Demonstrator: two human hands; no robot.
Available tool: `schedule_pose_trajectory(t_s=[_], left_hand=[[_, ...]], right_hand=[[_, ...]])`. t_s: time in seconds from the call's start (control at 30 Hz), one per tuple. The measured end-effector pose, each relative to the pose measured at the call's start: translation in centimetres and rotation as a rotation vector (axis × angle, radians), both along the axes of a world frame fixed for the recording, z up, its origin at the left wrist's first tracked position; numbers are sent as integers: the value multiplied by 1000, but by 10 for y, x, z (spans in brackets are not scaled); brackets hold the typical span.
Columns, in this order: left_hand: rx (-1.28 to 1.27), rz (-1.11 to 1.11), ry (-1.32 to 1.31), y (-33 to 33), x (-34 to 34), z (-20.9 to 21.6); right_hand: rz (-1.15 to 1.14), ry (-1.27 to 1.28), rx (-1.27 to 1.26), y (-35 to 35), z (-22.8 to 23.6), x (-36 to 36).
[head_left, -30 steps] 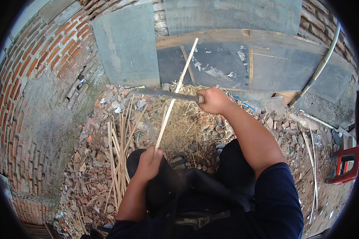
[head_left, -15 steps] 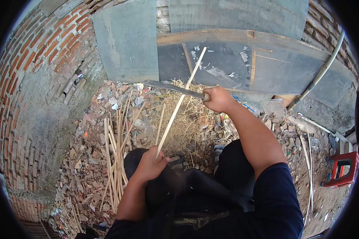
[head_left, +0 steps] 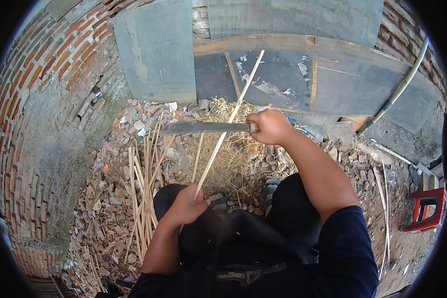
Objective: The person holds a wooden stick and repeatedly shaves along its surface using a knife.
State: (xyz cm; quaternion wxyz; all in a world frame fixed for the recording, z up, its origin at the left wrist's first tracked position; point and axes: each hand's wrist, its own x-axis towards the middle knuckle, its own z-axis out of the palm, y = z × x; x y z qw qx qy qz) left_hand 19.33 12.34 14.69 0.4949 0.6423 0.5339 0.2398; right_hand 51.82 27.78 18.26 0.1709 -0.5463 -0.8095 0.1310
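Note:
My left hand is closed around the lower end of a pale wooden strip, which slants up and away to the right. My right hand grips the handle of a machete. Its long dark blade points left and lies across the strip around mid-length; whether the edge bites into the wood, I cannot tell. Beneath the strip lies a heap of thin shavings. To the left of my knee, a loose bundle of similar strips rests on the ground.
A brick wall rises on the left. Grey boards stand along the far side. Rubble covers the ground around me. At the right are a red plastic stool, more long strips and a leaning pole.
The machete blade has come down along the strip toward me and now lies more level. My left hand keeps its hold, while the strip's far end has shifted slightly up and right.

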Motion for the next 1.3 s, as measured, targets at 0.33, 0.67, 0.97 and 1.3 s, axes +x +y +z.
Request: schedule_pose_trajectory(t_s=[0.33,0.67,0.97,1.3], left_hand=[[-21,-72,-13,0,-8,-6],[96,-2,90,-4,6,1],[120,14,151,-6,3,4],[118,-32,243,-6,8,11]], right_hand=[[-296,216,43,18,-16,40],[-67,31,-98,15,-12,27],[-19,-84,-89,4,5,12],[-12,-70,-123,-1,9,12]])
